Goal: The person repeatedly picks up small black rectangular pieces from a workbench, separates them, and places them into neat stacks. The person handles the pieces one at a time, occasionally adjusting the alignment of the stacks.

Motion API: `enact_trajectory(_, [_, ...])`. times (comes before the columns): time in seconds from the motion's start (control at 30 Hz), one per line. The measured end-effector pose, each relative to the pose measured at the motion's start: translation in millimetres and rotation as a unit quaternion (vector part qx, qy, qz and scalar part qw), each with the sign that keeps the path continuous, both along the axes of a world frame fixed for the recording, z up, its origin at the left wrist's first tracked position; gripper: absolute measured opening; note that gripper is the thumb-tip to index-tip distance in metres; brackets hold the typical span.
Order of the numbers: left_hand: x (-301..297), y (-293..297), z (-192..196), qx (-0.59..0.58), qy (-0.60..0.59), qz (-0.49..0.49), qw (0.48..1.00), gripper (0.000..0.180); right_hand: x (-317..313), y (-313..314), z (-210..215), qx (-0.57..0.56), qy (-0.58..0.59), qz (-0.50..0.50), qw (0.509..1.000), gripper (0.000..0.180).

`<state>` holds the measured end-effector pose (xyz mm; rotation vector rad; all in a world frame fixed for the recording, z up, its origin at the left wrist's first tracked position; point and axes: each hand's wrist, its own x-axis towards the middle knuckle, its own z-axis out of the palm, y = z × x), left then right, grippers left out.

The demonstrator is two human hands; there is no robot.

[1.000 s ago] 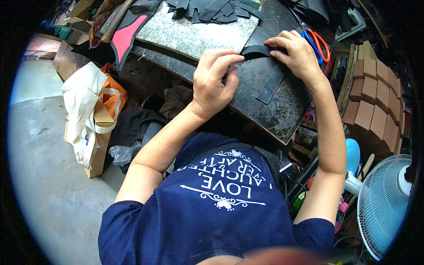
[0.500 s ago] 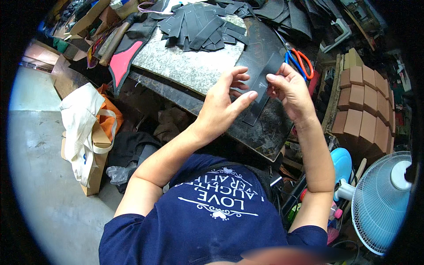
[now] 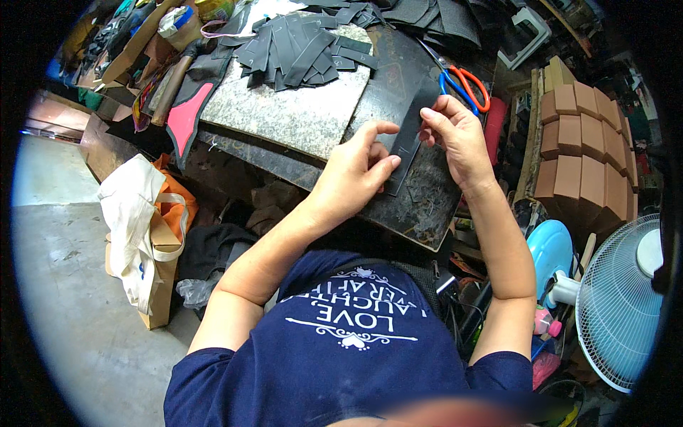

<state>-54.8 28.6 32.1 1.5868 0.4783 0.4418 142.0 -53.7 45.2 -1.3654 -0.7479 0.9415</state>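
A narrow black strip (image 3: 407,146), likely leather or a similar sheet material, lies slanted over the near right part of the dark worktable (image 3: 427,213). At its right edge my right hand (image 3: 459,146) is closed, thumb against bent fingers, with the strip between them. On the other side, my left hand (image 3: 350,171) has its thumb and forefinger apart, the tips close to the strip's left edge. Whether they touch it I cannot tell. Beyond, many similar black strips (image 3: 295,50) are heaped on a pale speckled slab (image 3: 284,117).
Scissors with red and blue handles (image 3: 466,89) lie beyond my right hand. A pink piece with black edging (image 3: 191,122) hangs over the table's left edge. Brown blocks (image 3: 590,139) are stacked at right, above a fan (image 3: 619,313). A white cloth bag (image 3: 131,213) stands lower left.
The view has shifted slightly, so the table sits further left and higher. My left fingers have curled in nearer the strip. My right hand keeps its pinch at the strip's edge.
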Motion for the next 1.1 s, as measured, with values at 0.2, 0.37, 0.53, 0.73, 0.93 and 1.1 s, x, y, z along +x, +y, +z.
enact_trajectory(0.2, [0.8, -7.3, -8.3, 0.491, -0.058, -0.008, 0.869, 0.054, 24.0, -19.6, -4.3, -0.039, 0.013, -0.058, 0.997, 0.01])
enact_trajectory(0.37, [3.2, -8.2, -18.7, 0.533, -0.009, -0.029, 0.846, 0.033, 26.4, -29.0, -34.4, -0.056, -0.266, -0.094, 0.958, 0.015])
enact_trajectory(0.53, [6.5, -13.8, -20.5, 0.556, 0.042, 0.047, 0.829, 0.032, 25.7, -30.6, -49.6, 0.016, -0.359, -0.169, 0.918, 0.017])
enact_trajectory(0.73, [9.2, -16.3, -19.6, 0.55, 0.073, 0.097, 0.826, 0.042, 31.8, -23.1, -43.6, -0.032, -0.303, -0.133, 0.943, 0.017])
enact_trajectory(0.93, [24.0, 1.2, -22.3, 0.528, 0.015, 0.071, 0.846, 0.041, 34.5, -18.9, -43.4, -0.049, -0.324, -0.146, 0.934, 0.018])
enact_trajectory(1.1, [69.2, 18.2, -22.2, 0.521, 0.071, 0.081, 0.846, 0.03, 30.3, -25.5, -44.7, -0.003, -0.318, -0.162, 0.934, 0.028])
